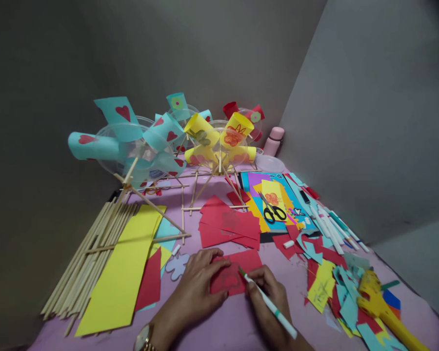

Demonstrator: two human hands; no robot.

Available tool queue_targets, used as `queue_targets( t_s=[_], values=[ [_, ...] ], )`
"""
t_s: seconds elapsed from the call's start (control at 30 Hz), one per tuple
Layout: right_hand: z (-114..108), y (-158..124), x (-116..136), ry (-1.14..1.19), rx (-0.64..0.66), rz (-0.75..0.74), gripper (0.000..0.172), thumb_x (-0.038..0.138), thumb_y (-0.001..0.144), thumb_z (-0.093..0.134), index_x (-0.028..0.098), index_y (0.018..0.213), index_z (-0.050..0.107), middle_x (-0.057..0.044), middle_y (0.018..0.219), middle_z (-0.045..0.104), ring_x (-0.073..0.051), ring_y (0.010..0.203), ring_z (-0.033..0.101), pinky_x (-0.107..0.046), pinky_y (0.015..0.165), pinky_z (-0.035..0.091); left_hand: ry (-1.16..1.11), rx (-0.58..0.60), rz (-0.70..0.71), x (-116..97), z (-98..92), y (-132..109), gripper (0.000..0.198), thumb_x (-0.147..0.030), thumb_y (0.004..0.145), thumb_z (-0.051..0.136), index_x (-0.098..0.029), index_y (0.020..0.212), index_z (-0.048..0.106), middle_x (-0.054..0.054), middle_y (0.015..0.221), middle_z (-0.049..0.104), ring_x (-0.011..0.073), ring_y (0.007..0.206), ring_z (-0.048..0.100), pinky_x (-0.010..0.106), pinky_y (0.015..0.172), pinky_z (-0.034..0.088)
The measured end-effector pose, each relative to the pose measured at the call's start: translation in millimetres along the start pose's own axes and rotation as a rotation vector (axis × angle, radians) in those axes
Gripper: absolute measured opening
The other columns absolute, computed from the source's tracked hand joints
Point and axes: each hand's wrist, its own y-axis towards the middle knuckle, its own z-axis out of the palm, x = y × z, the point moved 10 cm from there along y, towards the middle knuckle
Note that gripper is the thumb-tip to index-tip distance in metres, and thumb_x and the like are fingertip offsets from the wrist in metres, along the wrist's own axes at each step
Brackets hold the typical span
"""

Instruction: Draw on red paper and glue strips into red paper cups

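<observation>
My left hand (197, 285) lies flat with fingers spread on a red paper sheet (250, 261) on the pink table surface, pinning it down. A faint drawn outline shows on the sheet beside my fingers. My right hand (269, 297) is closed round a white marker with a green tip (274, 307); the tip touches the red sheet near its middle. A watch sits on my left wrist.
Behind stand paper pinwheels: a teal one (131, 141) and a yellow one (219, 139). Wooden sticks (84, 263) and yellow paper (126, 273) lie left. Black scissors (272, 209) rest on coloured sheets, markers (329, 226) and scraps right, a yellow glue gun (378, 302) near right. Grey walls close in.
</observation>
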Motion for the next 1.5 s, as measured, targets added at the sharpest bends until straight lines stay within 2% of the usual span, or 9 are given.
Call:
queue_targets(
  t_s=[0.07,0.2,0.43,0.63,0.8,1.03,1.27,1.5],
  values=[
    [4,1,2,-0.003,0.017,-0.003,0.009,0.023,0.077,0.046,0.018,0.076,0.054,0.001,0.055,0.058,-0.014,0.045,0.055,-0.021,0.043,0.043,-0.005,-0.004,0.003,0,0.3,-1,0.054,-0.013,0.068,0.065,-0.03,0.119,0.057,0.004,0.129,0.05,0.0276,0.122,0.041,0.047,0.102,0.035],
    [9,0,10,-0.051,-0.002,-0.057,0.007,0.02,0.072,0.047,0.02,0.069,0.053,0.003,0.05,0.055,-0.013,0.041,0.051,-0.021,0.04,0.041,-0.009,-0.003,0.006,0,0.9,-1,0.055,-0.013,0.067,0.067,-0.03,0.118,0.058,0.003,0.129,0.05,0.0267,0.121,0.041,0.045,0.102,0.035],
    [33,-8,1,-0.05,0.129,-0.068,0.013,0.011,0.07,0.043,0.021,0.068,0.051,0.004,0.052,0.059,-0.012,0.044,0.056,-0.018,0.043,0.039,0.009,-0.013,0.015,-2,-2.1,-1,0.047,-0.02,0.073,0.067,-0.03,0.118,0.059,0.004,0.127,0.051,0.0274,0.121,0.042,0.046,0.101,0.037],
    [27,-2,6,-0.085,0.085,-0.036,0.011,0.016,0.072,0.041,0.023,0.066,0.047,0.003,0.047,0.058,-0.013,0.041,0.056,-0.019,0.04,0.039,0.011,-0.026,0.018,-3,-2.3,-3,0.051,-0.016,0.069,0.068,-0.03,0.117,0.058,0.003,0.126,0.052,0.0273,0.119,0.044,0.046,0.1,0.039],
    [27,-1,10,-0.098,0.107,-0.055,0.01,0.017,0.072,0.042,0.023,0.067,0.048,0.004,0.048,0.058,-0.013,0.04,0.054,-0.019,0.041,0.039,0.012,-0.032,0.035,-4,-1.9,-1,0.05,-0.017,0.07,0.068,-0.031,0.117,0.058,0.003,0.127,0.052,0.028,0.119,0.045,0.046,0.099,0.04],
    [34,-2,13,-0.121,0.187,-0.044,0.013,0.02,0.074,0.038,0.022,0.064,0.046,0.0,0.051,0.059,-0.015,0.045,0.058,-0.022,0.044,0.043,0.007,-0.027,0.015,-2,-2.1,0,0.048,-0.019,0.071,0.068,-0.03,0.117,0.059,0.004,0.127,0.052,0.0271,0.12,0.044,0.045,0.1,0.038],
    [32,-1,19,-0.122,0.163,-0.117,0.013,0.016,0.07,0.038,0.023,0.063,0.047,0.002,0.048,0.058,-0.014,0.042,0.057,-0.02,0.044,0.041,0.003,-0.017,0.013,-3,-2.7,0,0.047,-0.022,0.073,0.068,-0.031,0.118,0.059,0.004,0.127,0.053,0.028,0.12,0.044,0.047,0.1,0.038],
    [29,-1,19,-0.154,0.127,-0.113,0.014,0.014,0.067,0.037,0.024,0.059,0.044,0.003,0.044,0.054,-0.013,0.038,0.053,-0.02,0.041,0.037,0.006,-0.015,0.015,-2,-1.2,0,0.047,-0.023,0.074,0.069,-0.03,0.119,0.058,0.004,0.128,0.052,0.0275,0.121,0.042,0.046,0.101,0.037]
  ],
)
